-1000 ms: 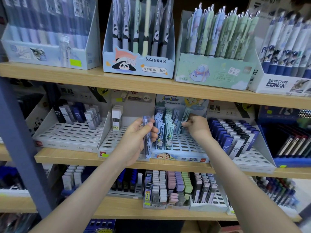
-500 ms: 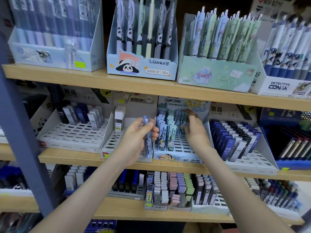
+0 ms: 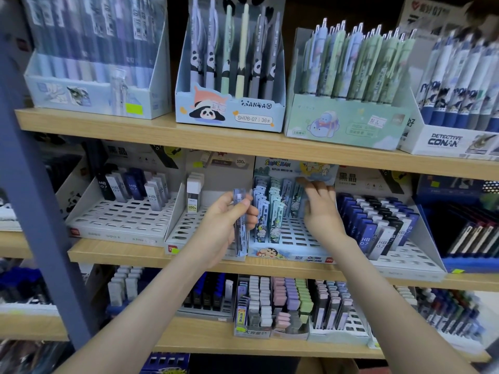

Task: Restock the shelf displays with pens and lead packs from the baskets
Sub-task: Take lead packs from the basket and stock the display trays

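My left hand (image 3: 224, 228) grips a small stack of slim blue lead packs (image 3: 240, 220), held upright in front of the middle shelf. Just to their right stands the cartoon-printed display tray (image 3: 291, 257), with rows of blue and green lead packs (image 3: 270, 211) filling its left columns. My right hand (image 3: 322, 211) reaches into this tray. Its fingers are stretched up and their tips touch the tops of the packs in the back rows. Whether a pack lies under the palm is hidden.
A white tray with one white pack (image 3: 193, 195) sits left of my left hand, and an HB 0.7 tray (image 3: 129, 209) beyond it. A fuller tray of blue and black packs (image 3: 378, 225) stands on the right. Pen boxes (image 3: 229, 76) fill the upper shelf. A grey-blue post (image 3: 32, 184) runs down the left.
My right hand carried a pack into the tray's back rows, then its fingers slid up to the pack tops. My left hand stayed put with its stack.
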Tool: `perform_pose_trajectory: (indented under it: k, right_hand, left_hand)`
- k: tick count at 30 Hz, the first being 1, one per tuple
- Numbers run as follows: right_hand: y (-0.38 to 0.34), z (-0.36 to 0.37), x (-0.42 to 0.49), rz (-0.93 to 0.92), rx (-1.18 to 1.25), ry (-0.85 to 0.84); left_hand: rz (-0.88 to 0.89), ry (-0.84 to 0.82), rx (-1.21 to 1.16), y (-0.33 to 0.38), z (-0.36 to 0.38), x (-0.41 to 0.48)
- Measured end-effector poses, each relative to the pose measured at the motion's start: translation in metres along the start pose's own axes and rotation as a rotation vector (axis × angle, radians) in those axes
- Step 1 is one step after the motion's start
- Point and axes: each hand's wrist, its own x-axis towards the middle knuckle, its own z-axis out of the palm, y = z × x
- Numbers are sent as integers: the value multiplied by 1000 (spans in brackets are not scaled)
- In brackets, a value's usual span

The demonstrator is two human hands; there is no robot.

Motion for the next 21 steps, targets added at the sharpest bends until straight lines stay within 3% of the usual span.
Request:
perform_pose_trajectory:
  k: [3, 7, 9, 12, 18, 21]
  right_hand:
    - [0, -2, -3, -14, -4, 7]
    - [-15, -14, -28, -165, 179, 187]
    - [-32, -26, -51, -137, 440, 93]
    - [-56, -39, -78, -86, 758, -183]
    - [-65, -41, -85, -29, 797, -216]
    - [-52, -50, -83, 85, 897, -82]
  left_hand:
    - [-10, 3, -30, 1, 3, -3]
    - [-65, 52, -213, 7, 10, -7]
    - [-75, 84, -346, 10, 15, -8]
    - [-59, 90, -441, 11, 28, -12]
    - [30, 0, -279, 13, 52, -22]
    - [173, 47, 110, 11, 46, -19]
